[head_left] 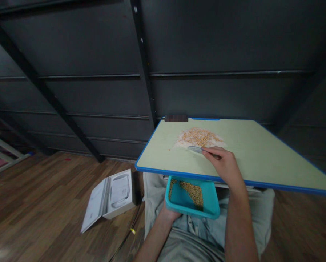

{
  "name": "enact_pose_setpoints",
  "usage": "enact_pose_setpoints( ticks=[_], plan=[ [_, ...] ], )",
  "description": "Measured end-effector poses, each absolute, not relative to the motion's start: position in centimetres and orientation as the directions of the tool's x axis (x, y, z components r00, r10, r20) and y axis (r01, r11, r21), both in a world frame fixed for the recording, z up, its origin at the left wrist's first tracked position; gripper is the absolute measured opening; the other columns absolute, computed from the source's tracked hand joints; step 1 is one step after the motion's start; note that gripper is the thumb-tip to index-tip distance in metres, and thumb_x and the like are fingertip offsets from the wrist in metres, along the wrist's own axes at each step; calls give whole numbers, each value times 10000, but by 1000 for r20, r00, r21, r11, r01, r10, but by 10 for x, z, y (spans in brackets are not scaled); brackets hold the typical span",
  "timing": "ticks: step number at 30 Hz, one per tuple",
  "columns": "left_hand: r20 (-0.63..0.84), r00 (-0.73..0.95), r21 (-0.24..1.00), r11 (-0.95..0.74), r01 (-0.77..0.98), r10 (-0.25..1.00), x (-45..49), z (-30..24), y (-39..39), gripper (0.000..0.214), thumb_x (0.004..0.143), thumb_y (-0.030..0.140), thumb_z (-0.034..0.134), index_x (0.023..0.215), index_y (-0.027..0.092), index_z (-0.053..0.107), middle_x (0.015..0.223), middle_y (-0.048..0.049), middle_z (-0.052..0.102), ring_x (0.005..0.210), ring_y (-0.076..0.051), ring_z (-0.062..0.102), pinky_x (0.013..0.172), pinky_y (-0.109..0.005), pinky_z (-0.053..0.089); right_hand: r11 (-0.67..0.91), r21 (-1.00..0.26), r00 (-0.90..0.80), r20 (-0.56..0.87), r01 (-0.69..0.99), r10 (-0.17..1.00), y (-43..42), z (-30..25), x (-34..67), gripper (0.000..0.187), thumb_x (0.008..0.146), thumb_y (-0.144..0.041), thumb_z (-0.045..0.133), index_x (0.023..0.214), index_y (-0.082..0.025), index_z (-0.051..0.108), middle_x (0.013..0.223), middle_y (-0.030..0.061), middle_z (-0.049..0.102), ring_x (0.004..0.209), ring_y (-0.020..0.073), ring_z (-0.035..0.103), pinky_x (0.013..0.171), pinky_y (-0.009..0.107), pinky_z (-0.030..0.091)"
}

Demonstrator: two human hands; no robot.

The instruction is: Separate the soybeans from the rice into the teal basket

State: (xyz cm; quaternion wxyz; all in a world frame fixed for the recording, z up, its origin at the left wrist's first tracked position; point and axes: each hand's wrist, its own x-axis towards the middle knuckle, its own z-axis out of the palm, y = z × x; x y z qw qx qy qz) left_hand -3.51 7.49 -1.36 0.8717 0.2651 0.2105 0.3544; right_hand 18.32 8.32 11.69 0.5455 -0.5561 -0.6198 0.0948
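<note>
My right hand (222, 160) pinches what looks like a metal spoon (194, 149) between thumb and fingers. Its oval end is at the near edge of a pile of yellow beans (198, 136) lying on a bed of fine white grains or powder (181, 143) on the pale green tabletop (258, 153). Below the table's near edge, my left hand (171, 212) supports a teal plastic tray (210, 198) over my lap, its fingers mostly hidden underneath. More yellowish beans (193, 194) lie inside this tray, gathered in a band across its floor.
Blue trim (176, 172) runs around the tabletop, which meets a dark panelled wall (103, 94) at the back. An open white box (121, 193) stands on the wooden floor at the left, with a cable (126, 238) beside it.
</note>
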Motion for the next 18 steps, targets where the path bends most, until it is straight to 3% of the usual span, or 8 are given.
enact_pose_setpoints(
  ticks=[6,10,15,18],
  plan=[
    [-95,706,566,621,-542,702,-31,-20,78,370,935,490,569,894,244,842,844,-46,856,1188,-246,720,1168,-444,490,366,-732,292,601,575,744,85,113,186,219,919,-358,730,1044,-263,882,1058,88,854,964,290,766,810,422,589],
    [-55,720,546,624,-559,692,-29,-22,79,375,915,519,603,836,241,842,890,-58,863,1208,-263,710,1181,-452,484,357,-731,281,593,582,755,86,112,186,213,918,-354,729,1029,-257,884,1061,88,856,951,288,772,830,428,588],
    [-30,734,538,630,-561,679,-34,-16,77,371,945,514,583,955,261,854,861,-36,861,1189,-243,719,1199,-439,464,349,-742,274,574,572,771,84,114,184,209,912,-347,737,1029,-253,883,1074,89,857,963,288,780,845,426,590],
    [-6,748,536,634,-558,663,-35,-10,75,374,947,509,577,925,259,854,857,-34,860,1184,-235,719,1207,-426,457,339,-770,281,545,541,790,83,116,183,211,908,-354,738,1024,-254,884,1090,91,856,985,290,783,829,415,595]
  ],
)
